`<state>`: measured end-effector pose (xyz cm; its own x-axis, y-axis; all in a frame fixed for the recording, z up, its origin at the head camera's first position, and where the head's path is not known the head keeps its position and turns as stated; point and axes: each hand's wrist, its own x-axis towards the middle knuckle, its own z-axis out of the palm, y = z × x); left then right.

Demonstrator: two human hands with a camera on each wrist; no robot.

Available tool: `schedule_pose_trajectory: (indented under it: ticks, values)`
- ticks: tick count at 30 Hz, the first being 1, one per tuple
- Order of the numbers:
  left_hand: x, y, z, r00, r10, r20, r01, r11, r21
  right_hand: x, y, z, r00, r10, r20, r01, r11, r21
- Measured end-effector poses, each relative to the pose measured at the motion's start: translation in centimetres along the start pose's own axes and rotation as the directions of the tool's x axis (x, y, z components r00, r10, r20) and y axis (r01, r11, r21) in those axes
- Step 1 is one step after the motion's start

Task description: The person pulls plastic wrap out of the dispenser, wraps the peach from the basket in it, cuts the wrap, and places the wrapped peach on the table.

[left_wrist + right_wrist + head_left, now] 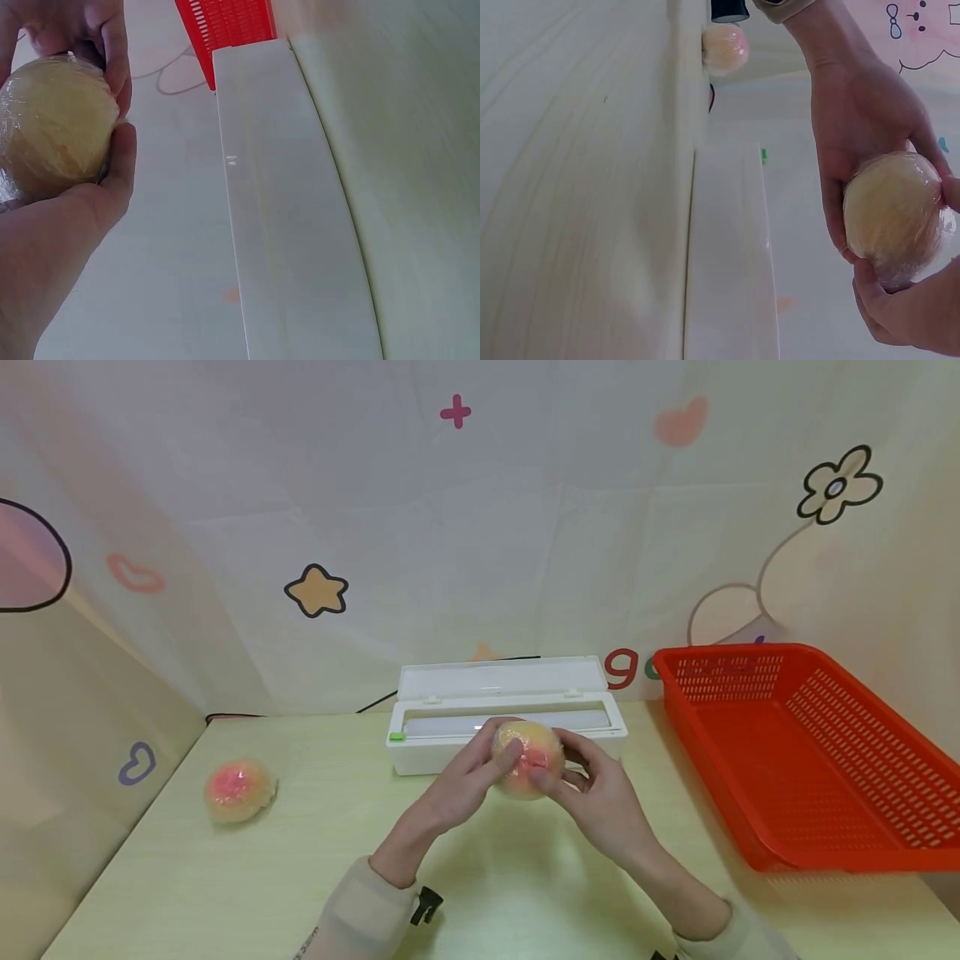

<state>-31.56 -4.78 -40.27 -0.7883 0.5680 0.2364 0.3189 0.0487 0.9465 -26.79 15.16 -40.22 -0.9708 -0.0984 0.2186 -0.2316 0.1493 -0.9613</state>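
Note:
Both hands hold a yellow-and-pink peach point(531, 737) wrapped in cling film, raised in front of the white cling film dispenser. My left hand point(463, 781) grips its left side, with the thumb on the front. On the other side, my right hand point(606, 797) curls its fingers around the back and presses its thumb near the pink middle. Glossy, wrinkled film covers the peach point(56, 124) in the left wrist view. From the right wrist, the peach point(892, 214) shows its pale side, cradled between both hands.
The white cling film dispenser point(427, 756) stands at the back of the table with its lid raised and a roll inside. A second wrapped peach point(238, 791) sits at the left. At the right is a red plastic basket point(817, 785). A printed curtain point(480, 527) hangs behind.

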Motion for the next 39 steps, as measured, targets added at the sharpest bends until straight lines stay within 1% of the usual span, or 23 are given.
schedule_pose_trajectory:
  ticks: [3,6,8,11,15,19,21,23,26,29,32,33,35,37,39]
  values:
    - [0.1,-0.1,0.3,0.999,-0.024,-0.028,0.024,1.000,0.009,-0.1,0.0,0.0,1.000,-0.027,-0.005,0.027,0.999,-0.031]
    - [0.3,-0.2,0.8,0.995,-0.041,-0.095,0.041,0.999,-0.002,-0.2,0.0,0.2,0.999,-0.048,0.001,0.048,0.997,-0.062]
    - [0.3,-0.3,1.0,0.989,-0.043,-0.143,0.044,0.999,0.005,-0.3,0.0,0.4,0.999,-0.053,0.008,0.053,0.996,-0.066]
    - [0.4,-0.3,1.2,0.979,-0.042,-0.198,0.049,0.998,0.030,-0.4,0.1,0.6,0.998,-0.058,0.010,0.058,0.996,-0.067]
    - [0.4,0.1,1.2,0.976,-0.065,-0.209,0.067,0.998,0.003,-0.4,0.2,0.7,0.998,-0.055,-0.010,0.055,0.996,-0.071]
    - [0.3,0.6,1.0,0.979,-0.111,-0.172,0.115,0.993,0.009,-0.5,0.2,0.6,0.999,-0.031,-0.021,0.029,0.996,-0.079]
    - [0.2,0.7,0.9,0.978,-0.128,-0.163,0.140,0.988,0.065,-0.4,0.2,0.6,1.000,-0.014,-0.016,0.013,0.998,-0.066]
    - [0.1,0.8,0.8,0.980,-0.120,-0.160,0.144,0.978,0.149,-0.4,0.2,0.5,1.000,0.007,-0.008,-0.007,0.999,-0.046]
    - [0.1,0.8,0.5,0.982,-0.068,-0.177,0.115,0.954,0.276,-0.2,0.1,0.4,0.999,0.045,-0.004,-0.045,0.998,-0.037]
    - [-0.1,1.0,0.3,0.989,0.033,-0.143,0.018,0.940,0.341,-0.1,0.1,0.3,0.997,0.074,-0.011,-0.075,0.997,-0.036]
    - [-0.4,1.4,0.2,0.988,0.131,-0.077,-0.089,0.909,0.406,0.0,0.0,0.3,0.996,0.084,-0.021,-0.085,0.995,-0.044]
    - [-0.5,1.5,0.2,0.985,0.161,-0.053,-0.123,0.894,0.431,0.0,0.0,0.2,0.996,0.085,-0.022,-0.086,0.995,-0.049]
    - [-0.6,1.6,0.3,0.980,0.200,-0.013,-0.167,0.854,0.492,0.0,0.0,0.2,0.996,0.089,-0.023,-0.090,0.994,-0.066]
    - [-0.6,1.6,0.4,0.975,0.222,0.016,-0.195,0.817,0.543,0.0,0.0,0.2,0.995,0.095,-0.019,-0.096,0.992,-0.079]
    - [-0.6,1.7,0.6,0.973,0.230,0.031,-0.203,0.782,0.589,-0.1,0.0,0.1,0.995,0.103,-0.009,-0.103,0.991,-0.085]
